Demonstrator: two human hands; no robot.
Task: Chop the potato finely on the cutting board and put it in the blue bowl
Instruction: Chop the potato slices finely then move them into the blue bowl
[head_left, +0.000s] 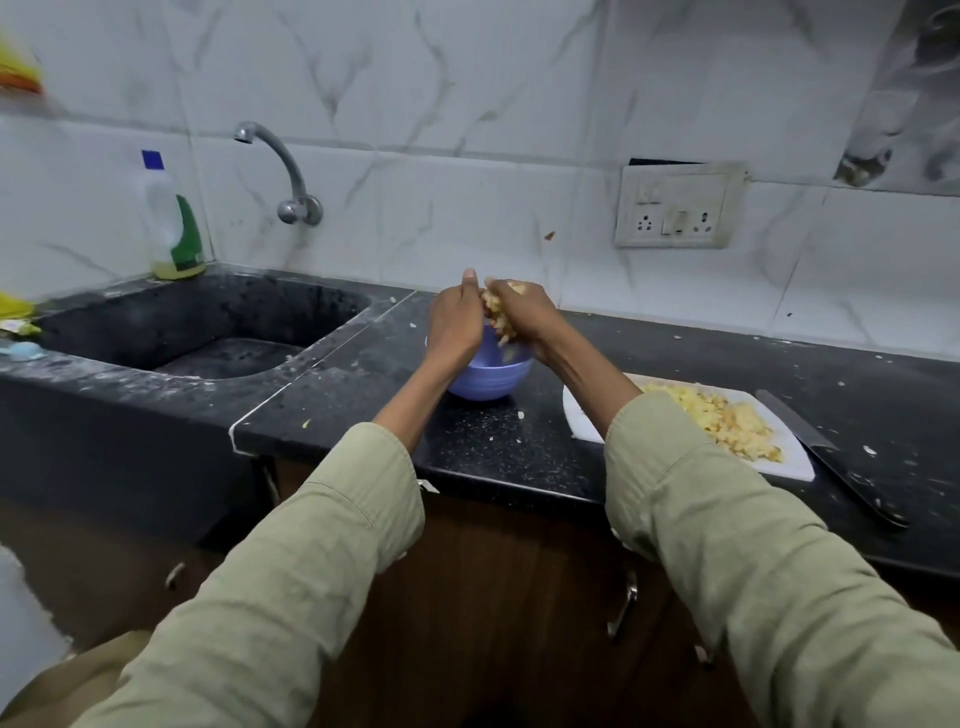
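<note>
The blue bowl (488, 376) stands on the black counter, right of the sink. Both my hands hover over it, cupped together around a handful of chopped potato (497, 314). My left hand (457, 319) is on the left of the clump with its thumb up. On the right, my right hand (524, 317) curls round the pieces, and some of them fall into the bowl. More chopped potato (724, 418) lies in a pile on the white cutting board (587, 415) to the right. The knife (831, 457) lies on the counter beside the board's right edge.
A dark sink (208, 332) with a curved tap (283, 171) is on the left, and a dish soap bottle (174, 223) stands at its back corner. A wall socket (678, 210) sits above the counter. Potato scraps dot the counter (493, 441).
</note>
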